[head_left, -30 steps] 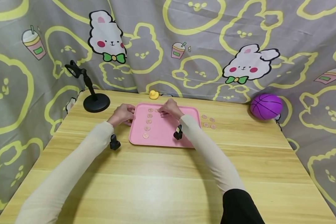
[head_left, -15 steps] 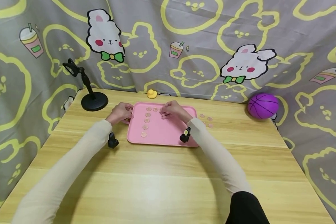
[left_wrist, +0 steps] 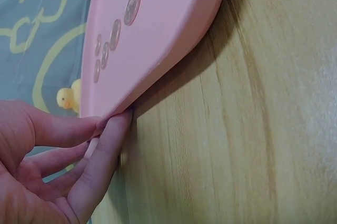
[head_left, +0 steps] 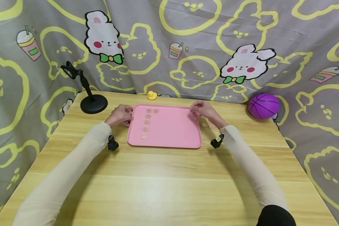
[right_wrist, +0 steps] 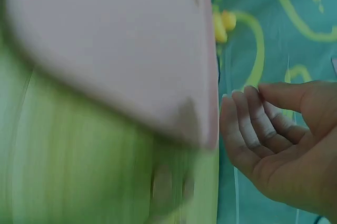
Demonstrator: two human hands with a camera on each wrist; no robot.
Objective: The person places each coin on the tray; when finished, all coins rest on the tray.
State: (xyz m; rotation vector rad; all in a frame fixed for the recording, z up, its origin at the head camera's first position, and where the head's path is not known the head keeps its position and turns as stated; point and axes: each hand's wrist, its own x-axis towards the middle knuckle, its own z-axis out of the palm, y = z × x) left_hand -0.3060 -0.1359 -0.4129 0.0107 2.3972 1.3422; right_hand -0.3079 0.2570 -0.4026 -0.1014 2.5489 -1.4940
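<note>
My left hand [head_left: 120, 115] pinches the left rim of a pink tray [head_left: 172, 131] between thumb and fingers; the left wrist view shows this grip up close. Several round coins [head_left: 147, 122] lie on the tray in a column near its left side, with another coin [head_left: 155, 111] beside the top one. Over the tray's far right corner hovers my right hand [head_left: 204, 110], fingers loosely bent and holding nothing in the right wrist view. Beyond the right rim, loose coins [head_left: 204, 125] lie on the table, partly hidden by that hand.
A yellow rubber duck [head_left: 152, 95] sits behind the tray at the table's back edge. At the back left stands a black round-based stand [head_left: 94, 104], and a purple basketball [head_left: 263, 106] rests at the back right. A patterned curtain [head_left: 147, 69] hangs behind the table [head_left: 158, 182].
My right hand has moved right, from beside the coin in the top row to the tray's right edge, leaving that coin uncovered. The left hand has kept its grip on the rim.
</note>
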